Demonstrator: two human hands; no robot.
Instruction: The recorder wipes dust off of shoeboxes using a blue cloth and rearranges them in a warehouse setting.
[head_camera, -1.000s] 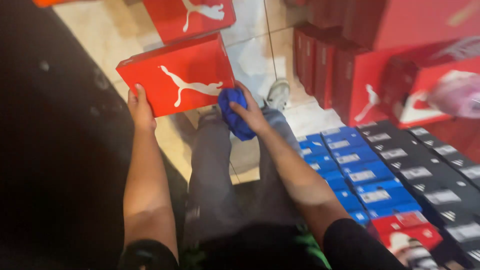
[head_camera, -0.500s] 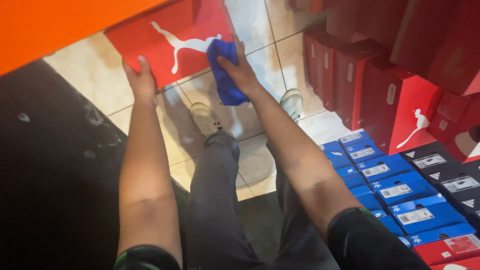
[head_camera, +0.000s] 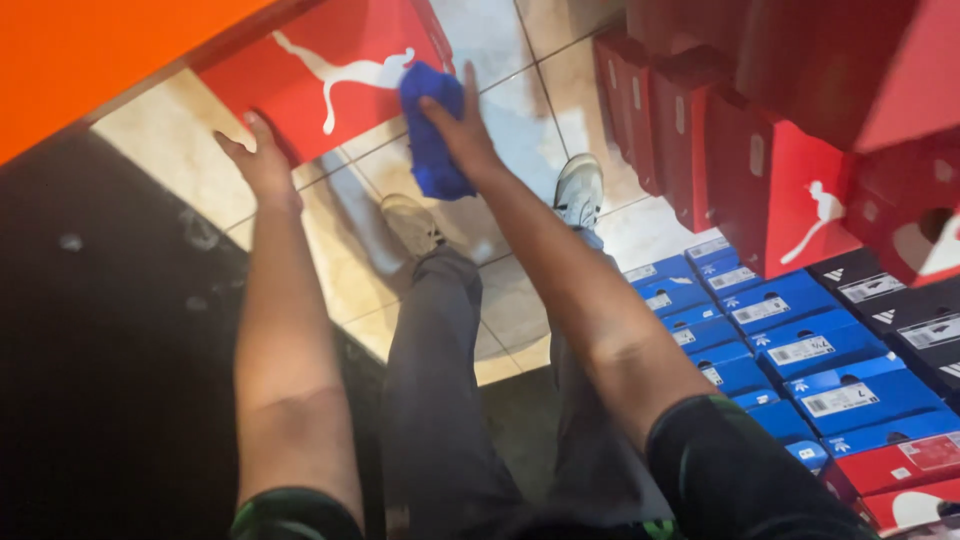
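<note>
The red cardboard shoe box with a white leaping-cat mark (head_camera: 330, 85) is held out in front of the person, above the beige tiled floor (head_camera: 520, 90), its broad printed lid tilted toward the camera — a position that offers the whole top face to the cloth. The left hand (head_camera: 258, 160) grips the box by its lower edge, fingers spread and curled under the rim, so the box is propped from below and kept from swinging away under pressure. The right hand (head_camera: 462, 130) is clenched over a crumpled blue cloth (head_camera: 432, 130), pressing it against the right end of the lid; part of the cloth hangs loose below the palm. Both arms are stretched nearly straight, which keeps the box clear of the person's grey-trousered legs (head_camera: 440, 400) and the pale sneakers (head_camera: 578, 188) planted on the tiles.

An orange box edge (head_camera: 100, 60) fills the upper left, very near the lens and blurred. To the right, tall red cardboard boxes (head_camera: 760, 150) stand on end in a row, and below them blue shoe boxes with white end labels (head_camera: 770, 340) lie packed side by side, labels facing up so they can be read from above. Black boxes (head_camera: 900, 300) sit beyond the blue ones — sorted by colour, it seems.
</note>
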